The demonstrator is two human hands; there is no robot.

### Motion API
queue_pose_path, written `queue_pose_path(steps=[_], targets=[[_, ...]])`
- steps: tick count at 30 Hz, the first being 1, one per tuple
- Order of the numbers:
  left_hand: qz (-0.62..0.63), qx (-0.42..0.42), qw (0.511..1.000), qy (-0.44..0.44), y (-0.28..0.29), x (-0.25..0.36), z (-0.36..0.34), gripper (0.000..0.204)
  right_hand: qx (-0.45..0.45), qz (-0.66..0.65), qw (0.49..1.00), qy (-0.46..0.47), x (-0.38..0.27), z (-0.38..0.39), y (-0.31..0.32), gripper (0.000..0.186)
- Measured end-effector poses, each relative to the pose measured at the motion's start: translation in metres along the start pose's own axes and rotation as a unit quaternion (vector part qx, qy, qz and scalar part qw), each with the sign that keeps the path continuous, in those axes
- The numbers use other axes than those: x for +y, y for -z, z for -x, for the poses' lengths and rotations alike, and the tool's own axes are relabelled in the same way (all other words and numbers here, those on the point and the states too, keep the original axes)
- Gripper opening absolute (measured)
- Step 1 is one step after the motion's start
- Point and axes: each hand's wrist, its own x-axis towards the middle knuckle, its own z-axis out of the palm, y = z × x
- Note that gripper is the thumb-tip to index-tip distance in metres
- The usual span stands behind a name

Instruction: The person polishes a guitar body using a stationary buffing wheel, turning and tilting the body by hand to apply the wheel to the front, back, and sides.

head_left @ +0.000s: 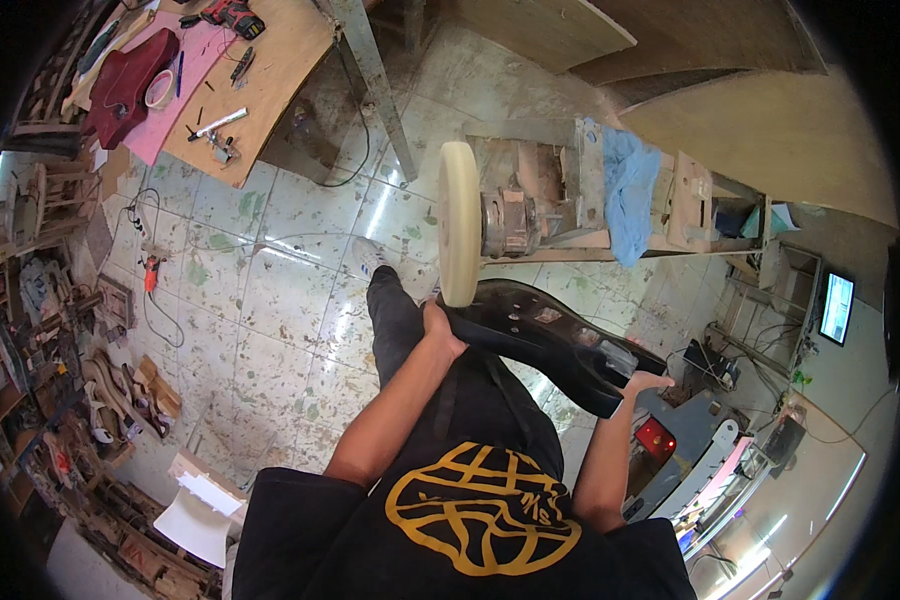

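One black guitar body [515, 318] is located at the lower rim of one buffing wheel [458, 225]. Two hands hold it: left hand [440, 328] curled around the near-wheel end, right hand [649, 382] gripping loosely opposite.

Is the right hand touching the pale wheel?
Apart. The head view shows a wide gap between the right hand, at the black guitar body, and the pale wheel.

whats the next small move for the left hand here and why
Probably slide the left hand slightly along the black body, away from the pale wheel: it holds the end right beside the wheel's lower rim, while the right hand is at the other end. Whether the wheel is spinning, I can't tell.
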Motion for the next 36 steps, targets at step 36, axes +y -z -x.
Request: queue_pose_path(steps=[36], targets=[[-0.042,0.004,0.999,-0.006,0.006,-0.011,0.004,0.057,0.123,-0.041,0.987,-0.096,-0.030,0.040,-0.015,0.095]])
